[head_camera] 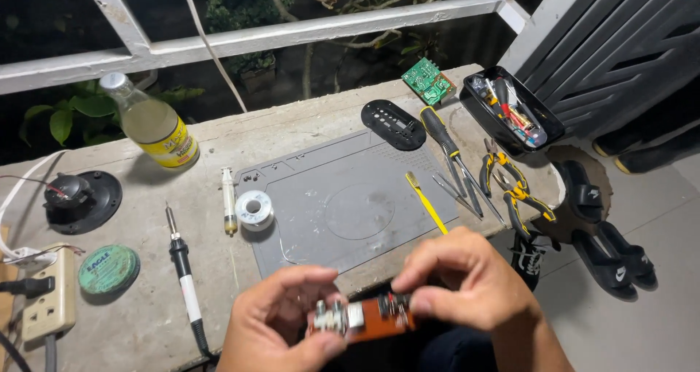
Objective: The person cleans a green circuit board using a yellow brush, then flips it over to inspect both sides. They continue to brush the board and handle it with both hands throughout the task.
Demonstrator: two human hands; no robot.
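Both my hands hold a small brown circuit board (368,319) with metal and white parts, low in the view just in front of the concrete ledge (306,120). My left hand (281,321) pinches its left end, where a metal component sticks out. My right hand (467,277) grips its right end from above. A grey work mat (350,204) lies on the ledge just beyond my hands.
On the ledge: soldering iron (182,270), solder spool (255,210), syringe (229,201), green round tin (109,268), glass bottle (153,123), speaker (76,197), power strip (47,299). Yellow brush (426,201), screwdriver (445,142), pliers (514,186), black tool tray (510,110), green circuit board (428,80), black oval panel (394,124). Sandals (605,233) on the floor.
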